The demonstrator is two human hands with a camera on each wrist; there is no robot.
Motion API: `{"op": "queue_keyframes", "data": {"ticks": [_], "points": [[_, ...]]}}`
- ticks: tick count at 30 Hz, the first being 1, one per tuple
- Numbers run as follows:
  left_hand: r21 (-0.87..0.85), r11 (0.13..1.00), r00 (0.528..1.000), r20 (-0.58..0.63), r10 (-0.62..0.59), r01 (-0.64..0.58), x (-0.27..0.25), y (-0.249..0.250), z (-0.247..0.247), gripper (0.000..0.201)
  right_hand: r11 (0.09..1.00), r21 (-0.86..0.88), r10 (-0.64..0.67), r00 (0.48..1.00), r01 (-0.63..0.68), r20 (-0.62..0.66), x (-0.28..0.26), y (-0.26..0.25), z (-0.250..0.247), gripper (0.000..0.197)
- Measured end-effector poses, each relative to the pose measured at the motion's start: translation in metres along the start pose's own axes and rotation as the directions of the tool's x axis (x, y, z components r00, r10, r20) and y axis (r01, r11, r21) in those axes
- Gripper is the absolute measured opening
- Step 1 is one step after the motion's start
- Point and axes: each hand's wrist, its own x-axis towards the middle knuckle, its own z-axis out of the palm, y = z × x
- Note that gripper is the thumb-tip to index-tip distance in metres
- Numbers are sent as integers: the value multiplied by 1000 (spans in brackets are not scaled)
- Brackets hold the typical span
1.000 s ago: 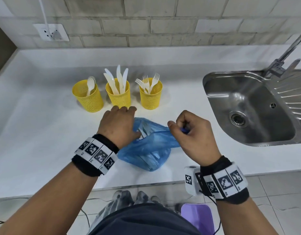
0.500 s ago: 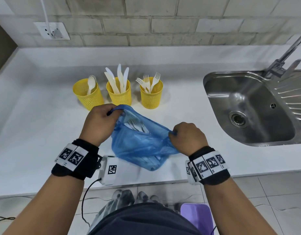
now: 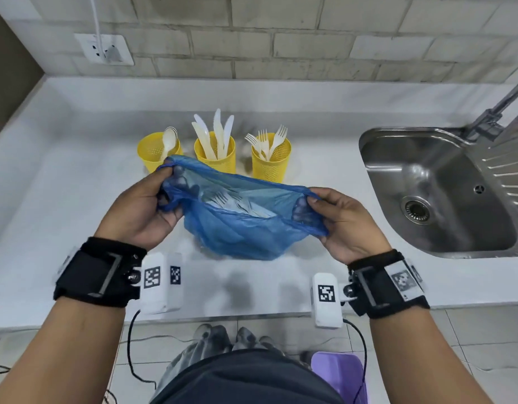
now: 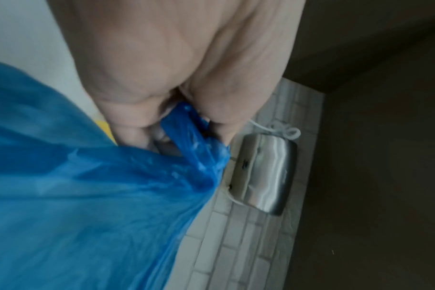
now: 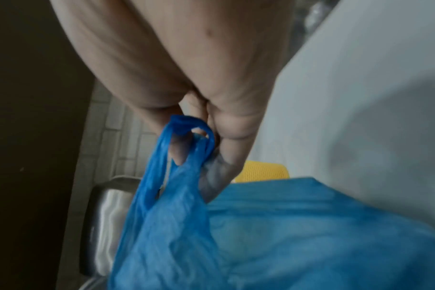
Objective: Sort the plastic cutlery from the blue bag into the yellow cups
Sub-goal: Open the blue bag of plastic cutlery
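Observation:
Both hands hold the thin blue bag [image 3: 240,228] stretched wide just above the white counter. My left hand [image 3: 161,188] grips the bag's left handle [image 4: 191,137]. On the other side my right hand [image 3: 310,204] pinches the right handle [image 5: 181,137]. White forks [image 3: 222,198] show inside the bag's mouth. Behind the bag stand three yellow mesh cups in a row. The left cup [image 3: 151,151] holds a spoon, the middle cup [image 3: 215,156] holds knives and the right cup [image 3: 272,161] holds forks.
A steel sink [image 3: 444,193] with a tap fills the counter's right side. A wall socket [image 3: 106,49] with a plugged cable sits on the brick wall at the back left. The counter's front edge [image 3: 252,314] runs below my wrists, with a purple bin [image 3: 339,371] on the floor.
The bag has been lifted from the counter and pulled wide open. My left hand moved left and turned palm-up, my right hand moved right, each keeping hold of a handle.

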Motion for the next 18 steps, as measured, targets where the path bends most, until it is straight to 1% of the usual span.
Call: {"op": "queue_keyframes", "data": {"ticks": [2, 3, 4, 6, 7, 8, 9, 10, 11, 12, 13, 14, 16, 17, 18], "points": [[-92, 995, 999, -22, -36, 34, 0, -5, -6, 43, 983, 172, 58, 998, -61, 19, 1, 2, -2, 15], [-133, 990, 998, -41, -49, 43, 2, -10, -13, 45, 966, 245, 85, 996, -88, 23, 4, 6, -4, 14], [-184, 981, 996, -60, -69, 57, 4, -13, -18, 39, 941, 318, 118, 993, -116, 13, 7, 11, -6, 13], [-308, 945, 989, -64, -136, 110, 9, -24, -30, 21, 887, 433, 190, 982, -160, -26, 12, 24, -10, 18], [-321, 938, 984, -73, -161, 130, 11, -31, -35, 18, 859, 470, 253, 967, -204, -43, 15, 30, -11, 20], [-300, 943, 979, -95, -179, 143, 12, -38, -39, 17, 822, 518, 302, 952, -235, -47, 18, 37, -13, 17], [-244, 956, 971, -134, -200, 164, 14, -46, -44, 18, 806, 535, 339, 938, -255, -64, 21, 45, -13, 16], [-207, 957, 962, -141, -232, 201, 14, -52, -46, 18, 799, 539, 356, 932, -266, -68, 23, 52, -14, 22], [-197, 950, 949, -155, -273, 241, 15, -57, -49, 21, 815, 508, 372, 924, -278, -92, 21, 55, -12, 33], [-199, 942, 943, -144, -301, 271, 12, -61, -49, 22, 828, 496, 363, 924, -262, -117, 21, 60, -12, 42], [-190, 937, 937, -139, -320, 292, 12, -63, -51, 21, 833, 485, 366, 923, -267, -120, 17, 59, -9, 42], [-188, 932, 932, -133, -336, 309, 11, -64, -52, 20, 839, 476, 356, 928, -264, -112, 15, 59, -6, 34], [-135, 932, 922, -154, -354, 336, 6, -58, -51, 21, 889, 374, 343, 925, -264, -161, 12, 54, -6, 17], [-71, 941, 921, -191, -340, 332, 4, -55, -50, 24, 922, 279, 328, 923, -267, -202, 10, 50, -6, 15], [29, 952, 928, -232, -291, 306, 2, -50, -48, 30, 951, 178, 290, 924, -251, -249, 10, 49, -9, 14]]}}
